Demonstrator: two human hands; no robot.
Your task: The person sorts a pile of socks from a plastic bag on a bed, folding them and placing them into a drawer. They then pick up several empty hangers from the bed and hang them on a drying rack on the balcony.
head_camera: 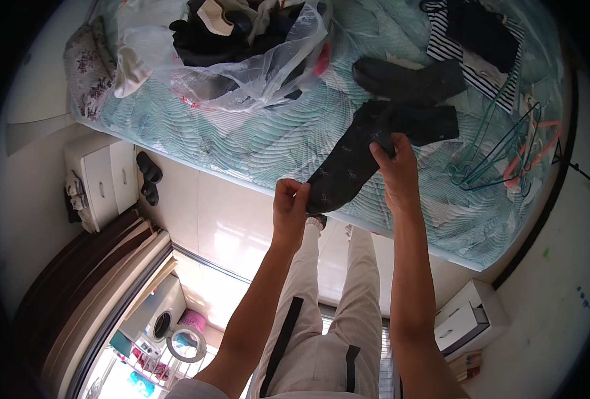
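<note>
A dark sock (pixel 344 164) with small pale bow motifs is stretched at a slant over the near edge of the bed. My left hand (pixel 291 209) pinches its lower left end between thumb and fingers. Higher up on the right, my right hand (pixel 399 172) grips the sock's edge. Just behind it lies another dark sock piece (pixel 429 124), partly covered; whether it is joined to the held one, I cannot tell. Plain dark grey socks (pixel 409 82) lie farther back on the teal quilted bed cover (pixel 255 144).
A clear plastic bag (pixel 275 75) of clothes stands at the back left. Tangled hangers (pixel 499 149) lie at right, below striped clothing (pixel 474 65). Black slippers (pixel 149 174) rest on the floor beside a white cabinet (pixel 102 174). A washing machine (pixel 157 314) shows through the doorway.
</note>
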